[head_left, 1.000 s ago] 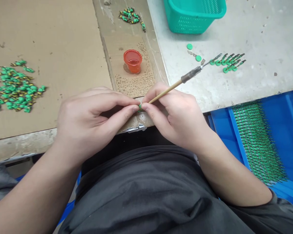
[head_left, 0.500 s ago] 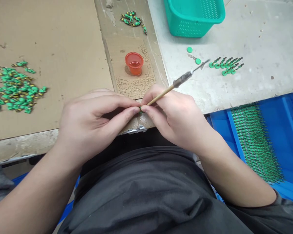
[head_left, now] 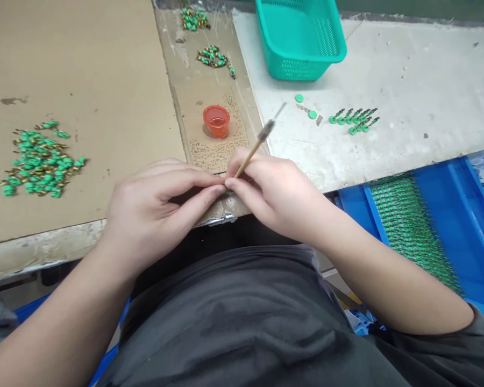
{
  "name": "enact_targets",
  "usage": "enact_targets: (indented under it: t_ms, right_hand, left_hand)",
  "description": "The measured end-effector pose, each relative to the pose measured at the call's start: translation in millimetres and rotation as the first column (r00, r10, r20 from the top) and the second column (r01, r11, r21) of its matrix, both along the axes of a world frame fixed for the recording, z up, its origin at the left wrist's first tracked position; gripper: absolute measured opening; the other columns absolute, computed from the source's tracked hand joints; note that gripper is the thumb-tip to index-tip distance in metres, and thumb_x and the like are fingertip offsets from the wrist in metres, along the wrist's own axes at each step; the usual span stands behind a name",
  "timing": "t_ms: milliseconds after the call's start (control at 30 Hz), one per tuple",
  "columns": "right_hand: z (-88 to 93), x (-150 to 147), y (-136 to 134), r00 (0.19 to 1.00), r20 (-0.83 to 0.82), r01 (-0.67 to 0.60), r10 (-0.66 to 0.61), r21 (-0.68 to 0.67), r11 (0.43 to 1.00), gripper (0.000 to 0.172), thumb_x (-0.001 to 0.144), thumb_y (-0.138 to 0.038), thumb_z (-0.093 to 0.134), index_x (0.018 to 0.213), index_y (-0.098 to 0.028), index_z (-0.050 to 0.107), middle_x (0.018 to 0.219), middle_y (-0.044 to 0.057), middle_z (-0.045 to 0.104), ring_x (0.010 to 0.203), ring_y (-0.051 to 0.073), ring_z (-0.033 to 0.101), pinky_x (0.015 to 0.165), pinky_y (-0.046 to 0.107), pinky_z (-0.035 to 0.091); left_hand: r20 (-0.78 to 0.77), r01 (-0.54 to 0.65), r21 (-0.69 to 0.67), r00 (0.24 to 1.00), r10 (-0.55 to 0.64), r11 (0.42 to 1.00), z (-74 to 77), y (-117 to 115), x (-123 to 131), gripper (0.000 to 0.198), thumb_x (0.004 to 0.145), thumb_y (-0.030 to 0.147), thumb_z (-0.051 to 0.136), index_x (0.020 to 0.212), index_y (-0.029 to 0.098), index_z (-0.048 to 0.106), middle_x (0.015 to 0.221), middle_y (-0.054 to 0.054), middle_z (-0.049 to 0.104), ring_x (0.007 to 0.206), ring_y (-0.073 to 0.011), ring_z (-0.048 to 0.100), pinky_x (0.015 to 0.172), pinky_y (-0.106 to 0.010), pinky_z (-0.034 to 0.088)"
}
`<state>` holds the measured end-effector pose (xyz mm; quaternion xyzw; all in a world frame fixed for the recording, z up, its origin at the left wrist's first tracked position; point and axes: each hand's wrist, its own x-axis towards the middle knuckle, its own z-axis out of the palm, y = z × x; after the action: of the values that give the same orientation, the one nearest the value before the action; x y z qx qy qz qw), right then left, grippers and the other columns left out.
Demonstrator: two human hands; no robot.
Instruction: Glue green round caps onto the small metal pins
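My left hand (head_left: 161,207) is closed in a pinch at the table's front edge. A trace of a small green piece (head_left: 228,194) shows at the fingertips; most of it is hidden. Touching those fingertips, my right hand (head_left: 276,191) grips a thin wooden stick (head_left: 248,160) between thumb and fingers. The stick slants up and right, with a dark wrapped part and a thin, blurred, needle-like tip at its upper end. Its lower end is hidden in the fingers. Just beyond the hands, a small red cup (head_left: 216,129) holds some liquid.
Small green, yellow and dark figures form a pile (head_left: 44,164) on the left. Two smaller groups lie behind the cup. At the right are a green basket (head_left: 302,70), several figures on round green bases (head_left: 353,121), and a blue crate (head_left: 465,226) with rows of green pieces.
The view has shifted, so the table things sit lower in the picture. The stick has swung more upright in my right hand. Both hands remain pinched together at the edge.
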<state>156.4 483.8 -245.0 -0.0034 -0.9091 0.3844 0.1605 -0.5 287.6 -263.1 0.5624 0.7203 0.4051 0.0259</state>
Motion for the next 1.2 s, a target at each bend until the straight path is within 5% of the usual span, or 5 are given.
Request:
enact_targets:
  t_ms: [200, 533, 867, 1200]
  right_hand:
    - [-0.3, 7.9, 12.8, 0.997, -0.004, 0.072, -0.072, -0.061, 0.996, 0.016, 0.119, -0.020, 0.065, 0.112, -0.018, 0.079, 0.120, 0.010, 0.088, 0.115, 0.025, 0.084, 0.108, 0.036, 0.065]
    - [14.4, -4.7, 16.4, 0.997, 0.057, -0.053, 0.046, 0.127, 0.991, 0.019, 0.121, -0.020, 0.063, 0.115, -0.018, 0.081, 0.118, 0.006, 0.087, 0.110, 0.023, 0.081, 0.108, 0.035, 0.062]
    - [14.6, -13.1, 23.0, 0.990, 0.105, -0.107, 0.093, 0.136, 0.985, 0.024, 0.122, -0.030, 0.062, 0.103, -0.025, 0.075, 0.115, -0.001, 0.087, 0.109, 0.021, 0.083, 0.107, 0.037, 0.064]
    - [18.2, -15.9, 22.7, 0.984, 0.127, -0.141, 0.121, 0.161, 0.977, 0.023, 0.122, -0.025, 0.064, 0.103, -0.023, 0.076, 0.116, 0.003, 0.087, 0.108, 0.023, 0.082, 0.106, 0.039, 0.063]
  left_hand:
    - [-0.013, -0.026, 0.000, 1.000, 0.026, 1.000, 2.7, 0.4, 4.2, 0.011, 0.117, 0.032, 0.078, 0.115, 0.030, 0.089, 0.110, 0.004, 0.091, 0.096, -0.0142, 0.082, 0.094, -0.029, 0.063]
    - [-0.202, -0.011, -0.080, 0.979, -0.005, 0.997, -2.5, -0.1, -2.3, 0.017, 0.114, 0.040, 0.075, 0.121, 0.027, 0.082, 0.112, -0.004, 0.084, 0.105, -0.0248, 0.077, 0.101, -0.042, 0.059]
    - [-0.199, 0.005, -0.103, 0.980, -0.025, 0.995, -1.9, 0.7, -2.7, 0.015, 0.117, 0.039, 0.071, 0.111, 0.026, 0.076, 0.106, -0.002, 0.078, 0.101, -0.0235, 0.072, 0.096, -0.041, 0.055]
    - [-0.209, 0.006, -0.098, 0.978, -0.026, 0.995, -3.1, 1.2, -2.7, 0.016, 0.118, 0.040, 0.071, 0.112, 0.027, 0.076, 0.105, -0.001, 0.078, 0.099, -0.0223, 0.073, 0.094, -0.040, 0.056]
